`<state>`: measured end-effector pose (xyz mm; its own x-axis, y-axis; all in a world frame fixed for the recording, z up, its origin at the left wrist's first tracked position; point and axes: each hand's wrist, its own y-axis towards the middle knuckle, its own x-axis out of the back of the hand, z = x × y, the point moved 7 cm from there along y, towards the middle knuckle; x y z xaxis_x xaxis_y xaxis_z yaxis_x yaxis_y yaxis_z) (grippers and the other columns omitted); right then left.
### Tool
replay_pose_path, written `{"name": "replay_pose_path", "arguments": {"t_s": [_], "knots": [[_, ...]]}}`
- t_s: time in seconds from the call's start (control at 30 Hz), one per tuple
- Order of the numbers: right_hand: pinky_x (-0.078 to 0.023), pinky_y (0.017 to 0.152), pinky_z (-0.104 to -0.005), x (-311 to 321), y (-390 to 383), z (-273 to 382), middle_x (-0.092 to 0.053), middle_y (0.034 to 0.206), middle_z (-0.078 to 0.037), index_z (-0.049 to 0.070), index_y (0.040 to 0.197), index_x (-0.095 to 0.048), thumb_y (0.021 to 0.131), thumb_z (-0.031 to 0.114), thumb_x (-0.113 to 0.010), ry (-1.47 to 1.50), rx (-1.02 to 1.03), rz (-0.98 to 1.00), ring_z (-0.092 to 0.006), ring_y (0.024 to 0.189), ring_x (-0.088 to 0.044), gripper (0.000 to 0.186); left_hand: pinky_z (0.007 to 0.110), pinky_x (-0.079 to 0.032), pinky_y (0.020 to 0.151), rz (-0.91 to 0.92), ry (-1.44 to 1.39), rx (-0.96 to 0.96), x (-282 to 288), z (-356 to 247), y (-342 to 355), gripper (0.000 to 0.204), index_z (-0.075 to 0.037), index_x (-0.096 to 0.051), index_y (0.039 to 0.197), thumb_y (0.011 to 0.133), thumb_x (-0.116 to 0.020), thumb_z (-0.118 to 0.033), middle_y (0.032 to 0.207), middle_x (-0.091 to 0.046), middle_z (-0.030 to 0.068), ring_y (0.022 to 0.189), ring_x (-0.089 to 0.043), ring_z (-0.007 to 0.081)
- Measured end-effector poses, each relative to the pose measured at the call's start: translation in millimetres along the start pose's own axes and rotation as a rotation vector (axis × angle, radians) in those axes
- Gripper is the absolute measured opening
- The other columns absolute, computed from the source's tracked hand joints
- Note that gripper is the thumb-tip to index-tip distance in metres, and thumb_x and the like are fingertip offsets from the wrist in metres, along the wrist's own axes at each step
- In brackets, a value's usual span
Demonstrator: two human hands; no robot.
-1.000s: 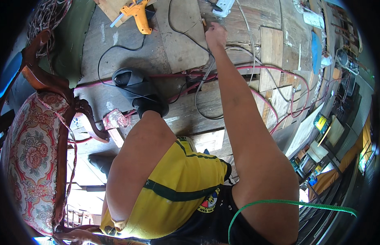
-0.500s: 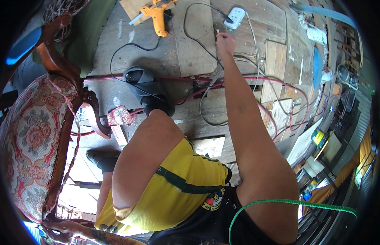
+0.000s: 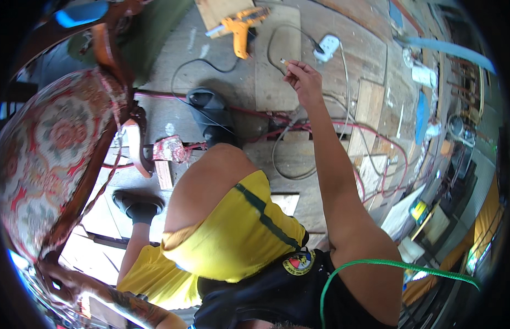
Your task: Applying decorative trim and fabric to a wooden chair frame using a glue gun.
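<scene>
Where the floor point(image 3: 370, 60) is seen: worn grey boards and panels are laid with uneven joints, marked by white smears and patched with pale planks point(image 3: 369, 101); dark gaps are left between some of them.
Right side of the room: clutter is crowded along the edge, bent by the lens, and an orange sheet point(image 3: 488, 197) is hung there; a blue strip point(image 3: 422, 118) is seen nearer the boards.
Chair point(image 3: 63, 137): much of the left is filled by its floral upholstery and carved brown frame. The left hand point(image 3: 63, 288) is placed by the frame's lower end, near the dark rim; how far its fingers are closed cannot be told.
Hose and cable: a red hose point(image 3: 156, 96) is run across the boards, and a grey cable point(image 3: 275, 159) is looped beside it.
Glue gun point(image 3: 241, 39): its yellow body is laid on its side, partly over a wooden sheet point(image 3: 211, 11).
Power strip point(image 3: 327, 47): a black plug point(image 3: 319, 49) is seated in its white casing, just beyond the right hand point(image 3: 303, 79).
Small stub point(image 3: 284, 62): it is pinched between the right thumb and fingertips, above the floor; the other fingers are curled loosely.
</scene>
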<state>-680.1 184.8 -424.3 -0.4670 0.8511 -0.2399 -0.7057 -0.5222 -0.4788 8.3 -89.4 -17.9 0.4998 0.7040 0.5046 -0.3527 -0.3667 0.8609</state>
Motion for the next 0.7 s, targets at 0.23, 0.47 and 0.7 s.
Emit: {"name": "replay_pose_path", "arguments": {"t_s": [0.23, 0.47, 0.7], "knots": [[-0.062, 0.078, -0.0366, -228.4, -98.7, 95.1, -0.072, 0.105, -0.011, -0.005, 0.126, -0.069, 0.103, 0.003, -0.068, 0.197, 0.051, 0.495, -0.0181, 0.09, -0.069, 0.024, 0.05, -0.064, 0.085, 0.129, 0.115, -0.132, -21.1, -50.3, 12.7, 0.006, 0.007, -0.075, 0.098, 0.094, -0.078, 0.003, 0.107, -0.078, 0.0244, 0.096, -0.078, 0.0363], [-0.06, 0.079, -0.0335, -390.6, -234.7, 141.9, -0.072, 0.102, -0.013, -0.005, 0.124, -0.067, 0.106, -0.002, -0.061, 0.022, 0.312, 1.051, -0.017, 0.086, -0.07, 0.019, 0.042, -0.047, 0.109, 0.062, 0.205, 0.166, -32.2, -91.9, 27.7, 0.018, -0.011, -0.076, 0.094, 0.081, -0.088, -0.006, 0.109, -0.081, 0.0037, 0.116, -0.072, 0.0281], [-0.058, 0.076, -0.0238, -501.1, -321.9, 131.3, -0.072, 0.097, -0.008, -0.004, 0.127, -0.067, 0.106, -0.003, -0.064, -0.07, 0.383, 1.242, -0.0102, 0.081, -0.069, 0.022, 0.046, -0.034, 0.116, -0.025, 0.1, 0.191, -16.4, -75.2, 21.8, 0.02, -0.016, -0.078, 0.094, 0.077, -0.089, -0.014, 0.106, -0.079, -0.0025, 0.115, -0.07, 0.0265]]}}
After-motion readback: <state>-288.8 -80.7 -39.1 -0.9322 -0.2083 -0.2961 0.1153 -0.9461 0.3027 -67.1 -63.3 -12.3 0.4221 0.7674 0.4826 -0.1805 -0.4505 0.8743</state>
